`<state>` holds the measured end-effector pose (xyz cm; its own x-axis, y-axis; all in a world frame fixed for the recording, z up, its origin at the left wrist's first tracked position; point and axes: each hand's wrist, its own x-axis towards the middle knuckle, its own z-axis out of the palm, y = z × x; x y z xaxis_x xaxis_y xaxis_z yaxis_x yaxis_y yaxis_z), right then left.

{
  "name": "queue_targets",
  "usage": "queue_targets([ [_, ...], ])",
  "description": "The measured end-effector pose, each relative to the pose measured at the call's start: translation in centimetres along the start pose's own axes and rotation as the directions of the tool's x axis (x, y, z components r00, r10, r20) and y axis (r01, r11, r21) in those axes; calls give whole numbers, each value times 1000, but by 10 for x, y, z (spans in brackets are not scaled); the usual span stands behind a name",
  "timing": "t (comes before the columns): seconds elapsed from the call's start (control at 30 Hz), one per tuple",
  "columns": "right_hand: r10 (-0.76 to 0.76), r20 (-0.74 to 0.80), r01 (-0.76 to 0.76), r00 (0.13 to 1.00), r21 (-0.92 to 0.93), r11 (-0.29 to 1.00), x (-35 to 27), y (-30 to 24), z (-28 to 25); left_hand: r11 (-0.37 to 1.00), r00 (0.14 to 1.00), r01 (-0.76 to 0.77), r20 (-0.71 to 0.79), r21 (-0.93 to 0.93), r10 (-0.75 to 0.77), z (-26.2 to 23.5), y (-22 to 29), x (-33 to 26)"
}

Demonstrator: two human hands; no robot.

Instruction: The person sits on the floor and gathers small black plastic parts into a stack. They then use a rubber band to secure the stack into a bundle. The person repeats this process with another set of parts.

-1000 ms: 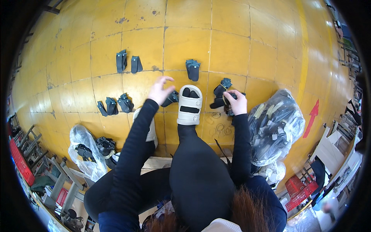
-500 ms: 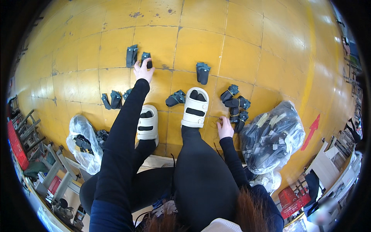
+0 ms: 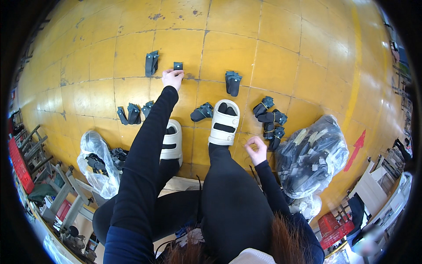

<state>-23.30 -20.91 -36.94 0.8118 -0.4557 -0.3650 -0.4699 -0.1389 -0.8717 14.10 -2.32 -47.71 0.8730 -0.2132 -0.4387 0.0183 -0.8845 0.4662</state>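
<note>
Ahead on the floor, my left hand [image 3: 172,79] is closed at the near end of a small stack of black pieces [image 3: 178,66] with a green-edged far end and a pale tag. My fingers cover most of that stack. A similar stack [image 3: 151,63] lies to its left, and another [image 3: 233,83] lies farther right. My right hand [image 3: 256,149] is raised near my right knee with thumb and forefinger pinched together. Thin loops [image 3: 247,137] show beside its fingertips; what the fingers hold is too small to tell. Just beyond lie several banded black bundles [image 3: 269,115].
Another black bundle [image 3: 201,112] lies between my cream sandals [image 3: 223,123]. Several stacks [image 3: 133,113] sit left of my forearm. A full clear plastic bag [image 3: 313,156] stands at right, an opened bag [image 3: 99,165] at left. Metal racks [image 3: 66,189] line the left edge.
My left hand has closed on the small stack and shifted it to the right. My right hand has drawn back from the floor beside the banded bundles, its fingers now pinched.
</note>
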Motion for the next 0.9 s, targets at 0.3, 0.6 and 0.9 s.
queue_targets([
  [0.3,-135,356,-256,925,843,473,-1,-134,-3,990,990,-143,-8,-21,142,12,-5,-3],
  [0.6,-436,220,207,873,642,739,13,-198,-43,990,993,-57,-99,131,71,8,26,-19],
  [0.9,-205,-147,235,968,232,944,29,-216,-52,923,998,1,52,-385,21,28,70,-45],
])
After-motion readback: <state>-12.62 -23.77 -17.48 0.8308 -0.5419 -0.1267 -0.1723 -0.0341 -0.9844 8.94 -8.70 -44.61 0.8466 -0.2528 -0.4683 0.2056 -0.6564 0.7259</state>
